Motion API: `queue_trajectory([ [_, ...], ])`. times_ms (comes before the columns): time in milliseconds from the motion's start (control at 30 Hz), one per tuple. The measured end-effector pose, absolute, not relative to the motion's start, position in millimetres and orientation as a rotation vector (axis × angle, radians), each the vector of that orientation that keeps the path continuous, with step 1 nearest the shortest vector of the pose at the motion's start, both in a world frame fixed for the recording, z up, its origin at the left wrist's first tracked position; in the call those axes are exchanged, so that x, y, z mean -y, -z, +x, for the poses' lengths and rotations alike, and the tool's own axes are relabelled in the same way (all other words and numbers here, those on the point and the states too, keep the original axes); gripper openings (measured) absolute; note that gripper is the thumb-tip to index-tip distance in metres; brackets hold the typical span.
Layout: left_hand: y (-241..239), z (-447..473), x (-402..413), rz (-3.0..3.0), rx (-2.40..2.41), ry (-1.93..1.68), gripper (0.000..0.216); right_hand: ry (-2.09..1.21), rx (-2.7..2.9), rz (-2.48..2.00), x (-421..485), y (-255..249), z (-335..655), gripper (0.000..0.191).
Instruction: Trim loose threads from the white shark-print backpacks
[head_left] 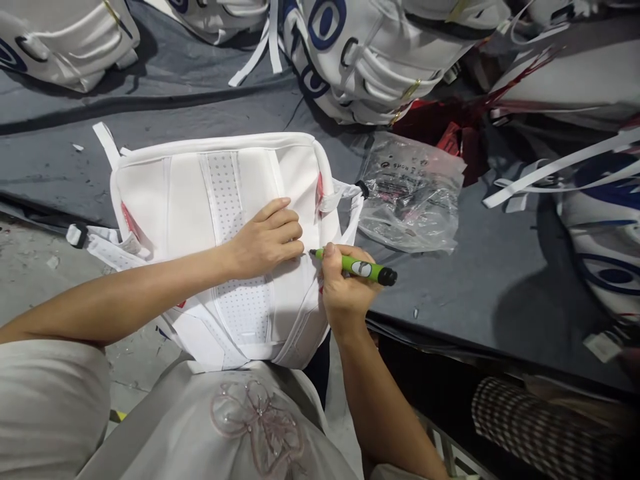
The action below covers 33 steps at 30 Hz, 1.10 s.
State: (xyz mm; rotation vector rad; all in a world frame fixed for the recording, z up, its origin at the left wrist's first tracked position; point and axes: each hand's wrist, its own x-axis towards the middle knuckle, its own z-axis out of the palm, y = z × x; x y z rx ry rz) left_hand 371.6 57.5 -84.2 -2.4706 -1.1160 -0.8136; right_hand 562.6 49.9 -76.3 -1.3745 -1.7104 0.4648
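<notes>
White padded panel [220,220] lies on the desk [500,287]. Left hand [267,239] presses it, fingers curled; right hand [344,290] grips a green marker [356,266].

One head-worn camera looks steeply down, close over a grey table [500,280] edge and lap.

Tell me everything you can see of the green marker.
The marker is a slim green stick, plastic by its look, with a white oval label mid-barrel and a black rear end. It lies nearly level, dark tip pointing left. The right hand grips it like a pen, thumb on top. Its tip seems to touch the white pad near its right edge, close beside the left hand, which rests on the pad.
</notes>
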Motion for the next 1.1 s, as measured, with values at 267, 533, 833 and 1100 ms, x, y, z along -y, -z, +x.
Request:
queue_trajectory([
  [267, 82.9, 370.4, -59.6, -2.465, 1.105, 0.825, 0.02, -0.513, 1.697, -1.414, -50.9, 78.7, 560.4, 0.035],
  [533, 79.4, 372.3, -59.0, -2.377, 1.043, 0.812, 0.018, -0.536, 1.684, -1.422, -55.8, 85.1, 561.6, 0.035],
  [833, 3.2, 334.4, -109.8, -2.845, 1.26, 0.49, 0.034, -0.435, 1.763, -1.119, -23.1, 64.1, 577.9, 0.029],
  [1100, -105.7, 383.3, 13.7, -2.641, 1.291, 0.653, 0.04, -0.236, 1.972, -0.833, 13.8, -10.9, 577.4, 0.028],
])
